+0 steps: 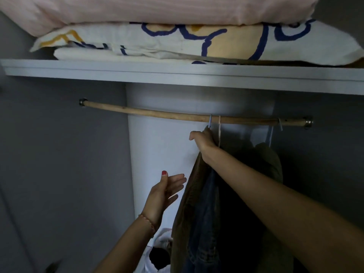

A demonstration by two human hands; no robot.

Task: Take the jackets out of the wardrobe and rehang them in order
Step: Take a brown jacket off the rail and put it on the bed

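Reaching up under the wooden rail (189, 116), the right hand (203, 141) is seen in the head view with its grip curled round the neck of a hanger, whose blue hook (210, 121) is caught over the rail just above the knuckles. From that hanger the brown jacket (189, 203) hangs straight down below the grip, its long axis vertical and crossing the near-horizontal rail at right angles; a denim jacket (206, 209) lies just beside it to the right, touching it, and a dark green jacket (269, 160) is hung farther right on its own hook. The left hand (167, 192) is held lower and to the left, its grip spread with straight fingers, palm turned toward the brown jacket's edge, near it but not touching. By judgement, the move to come turns on the hook sitting directly above the right grip: a short lift would clear the rail, and the left hand is the nearer one to steady the hanging cloth below. Folded bedding (177, 42) is stacked on the shelf (177, 73) over the rail. Only this one view is given.
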